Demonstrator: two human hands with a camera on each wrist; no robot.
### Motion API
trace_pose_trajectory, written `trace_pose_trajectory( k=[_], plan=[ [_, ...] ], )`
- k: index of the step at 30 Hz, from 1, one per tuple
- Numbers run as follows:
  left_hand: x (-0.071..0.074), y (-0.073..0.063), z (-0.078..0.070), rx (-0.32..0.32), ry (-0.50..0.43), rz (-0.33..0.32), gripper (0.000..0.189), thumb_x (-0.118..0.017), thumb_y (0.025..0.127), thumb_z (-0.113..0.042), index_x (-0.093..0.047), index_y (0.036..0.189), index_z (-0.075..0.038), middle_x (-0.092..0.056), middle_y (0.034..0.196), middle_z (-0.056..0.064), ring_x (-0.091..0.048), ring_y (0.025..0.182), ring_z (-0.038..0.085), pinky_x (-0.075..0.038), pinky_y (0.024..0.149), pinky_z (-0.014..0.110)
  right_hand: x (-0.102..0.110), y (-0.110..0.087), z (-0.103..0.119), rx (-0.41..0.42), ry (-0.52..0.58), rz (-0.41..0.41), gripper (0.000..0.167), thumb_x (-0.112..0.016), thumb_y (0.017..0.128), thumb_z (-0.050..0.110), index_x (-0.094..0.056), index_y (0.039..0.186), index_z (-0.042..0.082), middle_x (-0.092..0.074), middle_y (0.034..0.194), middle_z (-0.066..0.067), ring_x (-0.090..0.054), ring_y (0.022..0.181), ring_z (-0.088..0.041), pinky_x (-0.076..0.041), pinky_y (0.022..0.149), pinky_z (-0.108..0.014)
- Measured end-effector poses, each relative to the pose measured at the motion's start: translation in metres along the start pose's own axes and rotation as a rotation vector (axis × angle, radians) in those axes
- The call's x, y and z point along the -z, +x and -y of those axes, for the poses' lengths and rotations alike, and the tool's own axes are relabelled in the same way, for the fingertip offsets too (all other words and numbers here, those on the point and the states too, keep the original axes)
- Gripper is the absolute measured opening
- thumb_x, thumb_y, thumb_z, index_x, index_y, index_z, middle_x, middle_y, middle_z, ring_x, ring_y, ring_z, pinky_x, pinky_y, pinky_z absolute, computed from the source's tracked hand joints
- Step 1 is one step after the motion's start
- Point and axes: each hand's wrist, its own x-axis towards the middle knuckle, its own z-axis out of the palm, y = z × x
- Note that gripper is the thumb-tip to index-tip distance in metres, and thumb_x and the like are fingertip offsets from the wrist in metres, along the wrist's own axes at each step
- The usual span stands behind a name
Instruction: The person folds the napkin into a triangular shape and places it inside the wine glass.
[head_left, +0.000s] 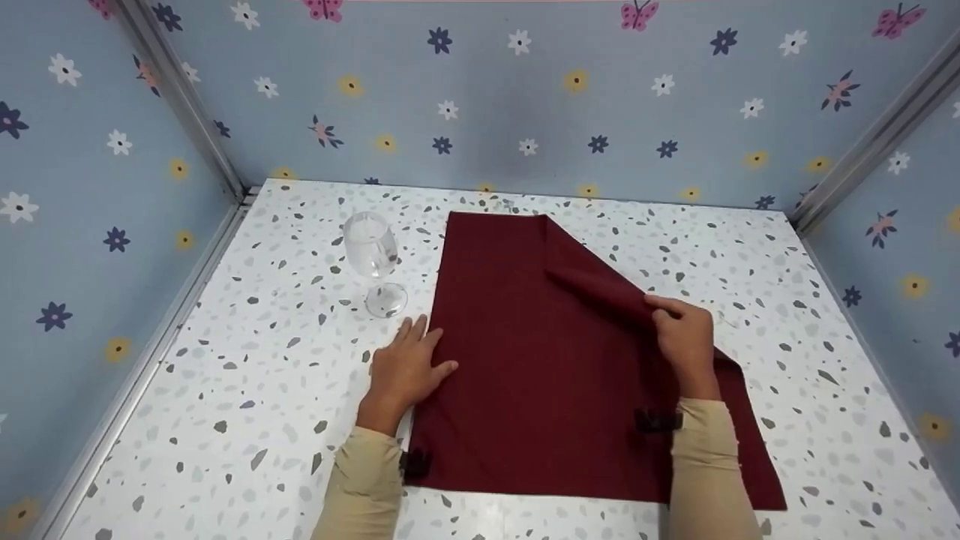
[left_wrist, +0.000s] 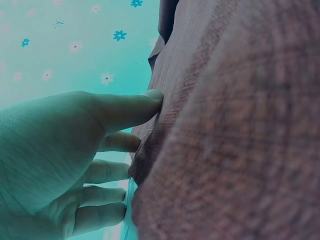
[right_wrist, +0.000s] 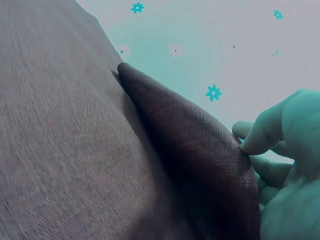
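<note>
A dark red cloth [head_left: 517,375] lies on the speckled table, its far right part lifted and folded inward. My right hand [head_left: 686,337] pinches the raised edge between thumb and fingers; the right wrist view shows the fold [right_wrist: 190,120] curving up to the fingertips. On the cloth's left edge rests my left hand [head_left: 409,367], fingers spread and fairly straight, thumb on the fabric. In the left wrist view its thumb [left_wrist: 130,110] touches the cloth [left_wrist: 250,120]. A clear stemmed glass [head_left: 371,247] stands just beyond the left hand, left of the cloth.
The white speckled table [head_left: 225,360] is bounded by a flowered back wall [head_left: 495,112] and side panels with metal frame posts [head_left: 184,97]. A dark wrist mount [head_left: 658,420] sits at the right sleeve, low over the cloth.
</note>
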Motion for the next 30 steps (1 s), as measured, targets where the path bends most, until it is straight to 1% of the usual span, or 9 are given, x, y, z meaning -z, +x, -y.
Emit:
trace_pose_trajectory(
  k=[3, 6, 9, 13, 17, 20, 24, 27, 30],
  plan=[
    [0.0, 0.001, -0.002, -0.004, -0.002, -0.001, 0.063, -0.07, 0.091, -0.047, -0.059, 0.14, -0.008, -0.043, 0.153, 0.016, -0.034, 0.144, 0.036, -0.046, 0.095, 0.06, 0.001, -0.005, 0.001, -0.003, 0.001, -0.023, 0.028, -0.057, 0.09, 0.004, -0.08, 0.106, 0.006, -0.073, 0.112, -0.011, -0.06, 0.1, -0.019, -0.042, 0.087, -0.026],
    [0.0, 0.002, -0.003, -0.017, -0.001, -0.009, 0.063, -0.07, 0.091, -0.047, -0.059, 0.14, -0.008, -0.043, 0.153, 0.016, -0.034, 0.144, 0.036, -0.046, 0.095, 0.06, 0.0, -0.009, 0.001, 0.008, 0.016, -0.035, 0.025, -0.059, 0.091, 0.006, -0.079, 0.106, 0.006, -0.073, 0.112, -0.01, -0.061, 0.103, -0.018, -0.042, 0.086, -0.024],
    [-0.001, 0.002, -0.003, -0.019, 0.001, -0.012, 0.063, -0.07, 0.091, -0.047, -0.059, 0.139, -0.007, -0.044, 0.153, 0.017, -0.035, 0.144, 0.036, -0.046, 0.094, 0.06, -0.002, -0.012, 0.002, 0.036, 0.044, -0.031, 0.021, -0.063, 0.092, 0.008, -0.079, 0.106, 0.005, -0.072, 0.112, -0.011, -0.062, 0.107, -0.018, -0.043, 0.087, -0.023],
    [-0.002, 0.001, 0.0, -0.01, 0.004, -0.003, 0.063, -0.069, 0.091, -0.047, -0.059, 0.14, -0.007, -0.043, 0.153, 0.017, -0.034, 0.144, 0.037, -0.046, 0.094, 0.061, -0.01, -0.013, 0.006, 0.086, 0.06, -0.029, 0.018, -0.067, 0.089, 0.007, -0.078, 0.103, 0.005, -0.072, 0.109, -0.012, -0.062, 0.104, -0.019, -0.044, 0.087, -0.025],
    [-0.002, 0.0, 0.002, -0.008, 0.008, -0.017, 0.062, -0.069, 0.092, -0.047, -0.059, 0.139, -0.007, -0.044, 0.153, 0.018, -0.035, 0.144, 0.037, -0.046, 0.093, 0.062, -0.018, -0.012, 0.011, 0.129, 0.061, -0.034, 0.021, -0.063, 0.088, 0.002, -0.078, 0.103, 0.004, -0.072, 0.107, -0.012, -0.062, 0.101, -0.019, -0.044, 0.085, -0.025],
    [-0.003, 0.0, 0.002, -0.014, 0.009, -0.037, 0.062, -0.07, 0.092, -0.046, -0.06, 0.138, -0.007, -0.045, 0.151, 0.018, -0.036, 0.143, 0.037, -0.047, 0.092, 0.061, -0.019, -0.011, 0.012, 0.139, 0.05, -0.038, 0.027, -0.059, 0.087, -0.001, -0.077, 0.106, 0.004, -0.072, 0.108, -0.012, -0.062, 0.1, -0.018, -0.044, 0.083, -0.024],
    [-0.004, 0.003, 0.0, -0.022, 0.006, -0.041, 0.06, -0.069, 0.092, -0.046, -0.061, 0.137, -0.006, -0.046, 0.15, 0.019, -0.037, 0.142, 0.037, -0.047, 0.092, 0.062, -0.017, -0.012, 0.014, 0.122, 0.038, -0.052, 0.031, -0.056, 0.087, -0.002, -0.078, 0.107, 0.005, -0.072, 0.111, -0.012, -0.062, 0.102, -0.019, -0.044, 0.085, -0.026],
    [-0.004, 0.003, 0.0, -0.018, 0.01, -0.031, 0.059, -0.067, 0.093, -0.045, -0.06, 0.138, -0.007, -0.045, 0.151, 0.018, -0.036, 0.142, 0.038, -0.046, 0.092, 0.062, -0.016, -0.013, 0.015, 0.105, 0.065, -0.059, 0.031, -0.054, 0.087, -0.002, -0.079, 0.105, 0.004, -0.073, 0.111, -0.011, -0.062, 0.104, -0.019, -0.044, 0.088, -0.026],
    [-0.005, 0.004, 0.0, -0.009, 0.013, -0.035, 0.058, -0.067, 0.094, -0.045, -0.06, 0.138, -0.007, -0.045, 0.151, 0.018, -0.036, 0.143, 0.037, -0.046, 0.093, 0.062, -0.016, -0.013, 0.017, 0.1, 0.106, -0.068, 0.03, -0.054, 0.088, -0.001, -0.08, 0.102, 0.005, -0.074, 0.107, -0.01, -0.064, 0.103, -0.016, -0.045, 0.088, -0.025]
  ],
)
